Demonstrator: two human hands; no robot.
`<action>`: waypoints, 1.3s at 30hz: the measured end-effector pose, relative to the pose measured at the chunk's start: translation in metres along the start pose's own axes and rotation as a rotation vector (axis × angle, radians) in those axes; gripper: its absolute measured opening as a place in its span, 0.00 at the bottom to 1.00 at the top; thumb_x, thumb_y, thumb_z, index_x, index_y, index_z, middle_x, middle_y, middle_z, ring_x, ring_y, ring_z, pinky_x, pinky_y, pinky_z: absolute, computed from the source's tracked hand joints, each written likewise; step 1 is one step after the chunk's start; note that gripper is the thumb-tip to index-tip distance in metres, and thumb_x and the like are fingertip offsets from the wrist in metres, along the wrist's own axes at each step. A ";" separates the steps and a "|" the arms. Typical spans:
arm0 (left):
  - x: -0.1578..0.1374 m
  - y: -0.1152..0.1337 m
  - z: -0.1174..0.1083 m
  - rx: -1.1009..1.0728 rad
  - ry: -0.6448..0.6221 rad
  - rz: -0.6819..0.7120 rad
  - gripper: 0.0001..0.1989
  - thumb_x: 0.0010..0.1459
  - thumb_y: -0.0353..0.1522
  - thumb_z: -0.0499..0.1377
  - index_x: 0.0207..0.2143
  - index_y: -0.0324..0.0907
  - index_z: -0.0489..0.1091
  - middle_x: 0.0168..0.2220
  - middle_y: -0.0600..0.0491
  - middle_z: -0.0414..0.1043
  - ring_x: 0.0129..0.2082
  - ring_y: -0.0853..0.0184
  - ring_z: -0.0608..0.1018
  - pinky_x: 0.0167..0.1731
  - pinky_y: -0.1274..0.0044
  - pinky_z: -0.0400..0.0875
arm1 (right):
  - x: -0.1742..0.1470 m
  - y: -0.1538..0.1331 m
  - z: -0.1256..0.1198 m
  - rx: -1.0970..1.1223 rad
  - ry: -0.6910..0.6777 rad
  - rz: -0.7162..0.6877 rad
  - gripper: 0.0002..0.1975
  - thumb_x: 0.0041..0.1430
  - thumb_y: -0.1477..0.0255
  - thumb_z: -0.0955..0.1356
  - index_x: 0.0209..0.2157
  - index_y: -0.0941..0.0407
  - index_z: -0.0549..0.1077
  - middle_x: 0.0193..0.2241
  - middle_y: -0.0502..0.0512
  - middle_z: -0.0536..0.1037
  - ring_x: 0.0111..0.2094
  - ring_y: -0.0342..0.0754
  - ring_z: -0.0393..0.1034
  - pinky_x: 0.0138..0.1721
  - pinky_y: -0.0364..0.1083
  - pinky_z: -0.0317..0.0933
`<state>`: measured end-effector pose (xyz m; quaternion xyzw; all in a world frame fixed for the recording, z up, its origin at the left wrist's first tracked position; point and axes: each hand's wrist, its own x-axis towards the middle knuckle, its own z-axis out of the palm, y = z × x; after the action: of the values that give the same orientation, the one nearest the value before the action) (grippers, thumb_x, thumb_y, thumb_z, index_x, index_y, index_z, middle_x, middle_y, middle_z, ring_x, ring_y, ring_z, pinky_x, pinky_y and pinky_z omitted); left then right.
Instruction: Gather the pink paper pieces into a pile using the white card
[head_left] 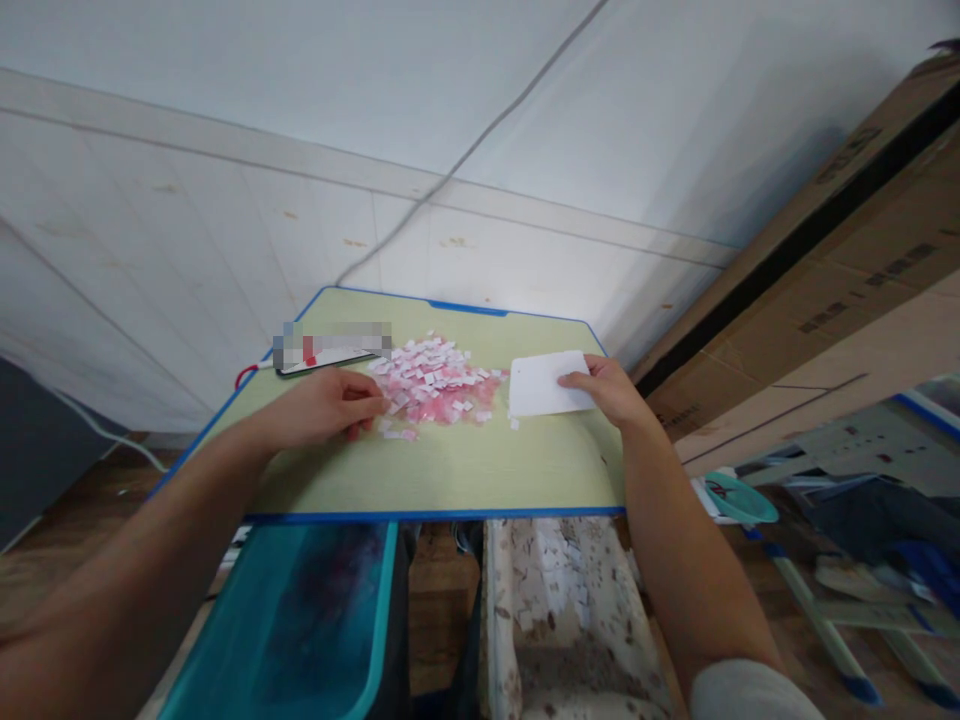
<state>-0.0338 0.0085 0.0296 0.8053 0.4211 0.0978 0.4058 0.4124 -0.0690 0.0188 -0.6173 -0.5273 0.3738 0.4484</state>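
A loose pile of small white and pink pieces (435,380), like little paper squares, lies in the middle of the pale green tabletop (450,475). My left hand (330,405) is at the pile's left edge with thumb and fingers pinched together. Whatever is between those fingertips is too small to make out. On the other side of the pile, my right hand (611,385) grips a flat white card (549,385) by its right edge, thumb on top. One small white piece (514,424) lies just below the card's near corner.
A phone-like dark-edged object (330,362), partly pixelated, lies at the table's left. Below the front edge stand a teal bin (386,610) and a cloth-lined container (502,640) with white pieces inside. Large cardboard boxes (810,250) lean at right; a wall stands behind.
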 end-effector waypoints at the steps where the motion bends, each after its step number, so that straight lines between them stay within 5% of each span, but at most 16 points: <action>1: -0.008 0.000 0.006 0.042 0.104 0.011 0.22 0.61 0.51 0.57 0.33 0.42 0.76 0.27 0.52 0.76 0.26 0.67 0.75 0.25 0.78 0.65 | -0.005 -0.001 0.000 0.010 0.004 -0.007 0.19 0.45 0.63 0.77 0.39 0.57 0.81 0.34 0.54 0.84 0.28 0.50 0.74 0.29 0.46 0.64; 5: -0.044 0.004 0.030 0.208 0.362 0.083 0.20 0.63 0.49 0.56 0.43 0.44 0.75 0.44 0.50 0.79 0.43 0.61 0.78 0.43 0.74 0.71 | -0.030 -0.004 0.001 -0.007 0.078 -0.077 0.21 0.48 0.61 0.77 0.43 0.56 0.82 0.37 0.55 0.84 0.31 0.52 0.75 0.32 0.47 0.67; 9: -0.066 -0.003 0.047 0.501 0.471 0.229 0.22 0.62 0.46 0.57 0.54 0.44 0.71 0.56 0.46 0.73 0.59 0.56 0.71 0.63 0.66 0.60 | -0.058 0.002 0.006 -0.092 0.132 -0.106 0.22 0.49 0.60 0.76 0.44 0.57 0.82 0.40 0.56 0.84 0.34 0.54 0.77 0.35 0.50 0.69; 22: -0.073 -0.020 0.065 0.714 0.483 0.045 0.34 0.68 0.51 0.45 0.69 0.45 0.59 0.71 0.46 0.56 0.70 0.53 0.57 0.67 0.57 0.52 | -0.091 0.014 0.042 0.007 0.369 -0.120 0.25 0.52 0.57 0.72 0.48 0.57 0.77 0.43 0.59 0.84 0.37 0.56 0.79 0.35 0.53 0.74; 26: -0.085 -0.023 0.063 0.716 0.475 0.019 0.33 0.68 0.52 0.45 0.69 0.48 0.59 0.71 0.48 0.55 0.71 0.54 0.57 0.67 0.58 0.51 | -0.101 0.011 0.051 0.107 0.344 -0.058 0.28 0.52 0.55 0.72 0.52 0.56 0.74 0.42 0.60 0.83 0.30 0.56 0.79 0.25 0.51 0.73; 39: -0.127 -0.028 0.071 0.720 0.519 -0.038 0.31 0.68 0.52 0.44 0.71 0.57 0.56 0.73 0.51 0.52 0.72 0.50 0.54 0.66 0.50 0.46 | -0.117 -0.006 0.039 0.075 0.178 -0.015 0.24 0.54 0.58 0.73 0.50 0.54 0.73 0.42 0.57 0.83 0.26 0.50 0.78 0.20 0.45 0.72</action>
<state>-0.0950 -0.1196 -0.0137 0.8362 0.5308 0.1365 -0.0179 0.3545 -0.1776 0.0104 -0.6267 -0.4757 0.3337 0.5192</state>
